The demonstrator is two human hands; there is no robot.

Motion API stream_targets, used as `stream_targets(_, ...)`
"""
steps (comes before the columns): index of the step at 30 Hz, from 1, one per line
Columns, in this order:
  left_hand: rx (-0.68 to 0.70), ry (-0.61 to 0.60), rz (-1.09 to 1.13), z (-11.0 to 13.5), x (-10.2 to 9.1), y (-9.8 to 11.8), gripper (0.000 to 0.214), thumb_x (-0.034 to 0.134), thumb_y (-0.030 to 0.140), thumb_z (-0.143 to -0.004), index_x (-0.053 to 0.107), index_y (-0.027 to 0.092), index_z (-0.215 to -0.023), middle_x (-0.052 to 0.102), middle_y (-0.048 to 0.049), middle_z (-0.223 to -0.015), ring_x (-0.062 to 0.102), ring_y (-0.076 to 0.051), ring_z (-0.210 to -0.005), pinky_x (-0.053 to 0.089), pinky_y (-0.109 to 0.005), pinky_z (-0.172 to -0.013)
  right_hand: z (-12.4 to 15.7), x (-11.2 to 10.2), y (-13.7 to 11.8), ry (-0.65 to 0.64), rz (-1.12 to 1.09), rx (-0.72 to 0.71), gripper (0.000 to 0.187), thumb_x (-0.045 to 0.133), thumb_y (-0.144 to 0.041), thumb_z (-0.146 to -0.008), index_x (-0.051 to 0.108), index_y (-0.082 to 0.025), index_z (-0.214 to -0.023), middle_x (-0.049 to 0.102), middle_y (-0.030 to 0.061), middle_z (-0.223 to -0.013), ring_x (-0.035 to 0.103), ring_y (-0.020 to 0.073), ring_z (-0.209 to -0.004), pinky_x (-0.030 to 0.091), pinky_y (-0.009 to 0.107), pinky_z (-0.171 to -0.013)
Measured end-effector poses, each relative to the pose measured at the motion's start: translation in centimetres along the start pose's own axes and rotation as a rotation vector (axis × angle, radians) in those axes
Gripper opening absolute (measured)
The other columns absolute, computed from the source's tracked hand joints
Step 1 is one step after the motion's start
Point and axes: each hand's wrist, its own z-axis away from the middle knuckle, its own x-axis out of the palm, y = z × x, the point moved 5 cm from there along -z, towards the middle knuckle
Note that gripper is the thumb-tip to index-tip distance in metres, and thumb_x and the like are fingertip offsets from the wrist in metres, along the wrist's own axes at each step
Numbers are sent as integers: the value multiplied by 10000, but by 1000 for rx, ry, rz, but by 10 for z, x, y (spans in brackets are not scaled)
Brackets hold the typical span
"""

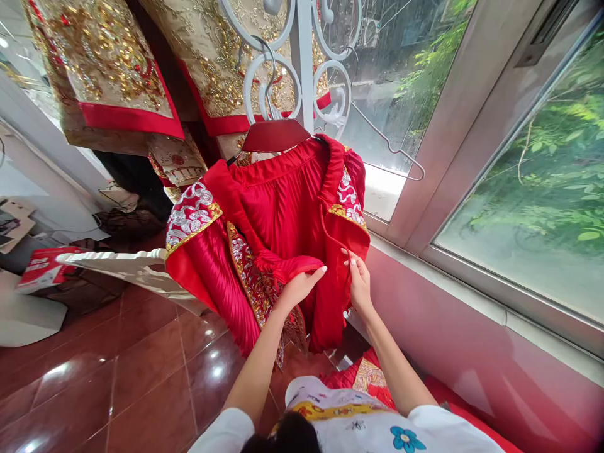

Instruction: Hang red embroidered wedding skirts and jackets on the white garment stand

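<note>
A red pleated garment (278, 207) with silver and gold embroidered panels hangs from a red hanger (276, 133) on a white scrolled metal rack (302, 63). My left hand (302, 284) grips a fold of the red fabric at the garment's lower middle, fingers curled around it. My right hand (359, 281) pinches the right front edge of the same garment just below its embroidered trim. Both arms reach up from the bottom of the view.
Gold-embroidered garments with red borders (108, 69) hang behind at the upper left. An empty wire hanger (396, 154) dangles by the window (533, 189). A pink wall (462, 340) runs along the right. Boxes and a white panel (132, 267) lie on the glossy red tile floor (117, 390).
</note>
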Motion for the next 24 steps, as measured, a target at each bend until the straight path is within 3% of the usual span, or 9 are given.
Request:
stream_targets(5, -261, 168, 183, 9, -7, -29, 672, 292, 678, -816, 676, 143, -949, 713, -97, -835, 662, -232, -864, 459, -362, -898, -10, 17, -2, 75, -50, -55, 282, 345, -451, -906, 457, -213, -803, 632, 88, -1058, 594, 170, -986, 475, 297, -813)
stream_targets(8, -328, 192, 412, 26, -1, -48, 727, 248, 695, -813, 618, 120, -1062, 707, -134, -935, 672, -205, -787, 478, -383, -879, -13, 19, -1, 203, -43, -47, 303, 320, -476, -910, 436, -213, -813, 631, 56, -849, 605, 143, -718, 472, 258, -612)
stream_targets(10, -341, 186, 519, 43, 0, -57, 740, 295, 730, -775, 610, 126, -1064, 686, -157, -1025, 667, -215, -838, 496, -388, -854, -17, 17, 0, 251, -6, -31, 317, 310, -485, -909, 407, -216, -772, 569, 1, -687, 519, 111, -544, 413, 232, -522)
stream_targets(13, -344, 162, 570, 72, -6, -62, 739, 377, 768, -706, 638, 125, -959, 668, -171, -1056, 656, -227, -871, 531, -360, -744, -28, 4, -4, 330, 80, -85, 318, 356, -490, -889, 389, -213, -736, 454, -47, -597, 423, 93, -501, 369, 222, -522)
stream_targets(17, -344, 238, 383, 104, -33, -56, 639, 420, 727, -717, 623, 121, -720, 665, -104, -702, 625, -172, -612, 502, -291, -585, -44, -31, -7, 483, 271, -160, 317, 475, -495, -821, 450, -190, -736, 449, -39, -628, 421, 101, -557, 367, 236, -572)
stream_targets(20, -188, 477, 140, 122, -61, -40, 473, 486, 594, -776, 548, 154, -614, 580, -23, -568, 545, -122, -528, 443, -232, -531, -54, -49, 0, 365, 427, -57, 315, 529, -458, -775, 494, -173, -643, 490, -21, -589, 440, 115, -561, 357, 251, -577)
stream_targets(24, -4, 796, -109, 138, -85, -16, 349, 497, 417, -834, 480, 175, -583, 461, 33, -504, 435, -91, -488, 359, -204, -487, -55, -42, -1, 90, 601, 26, 401, 477, -488, -801, 558, -157, -590, 550, 12, -560, 474, 139, -559, 353, 267, -575)
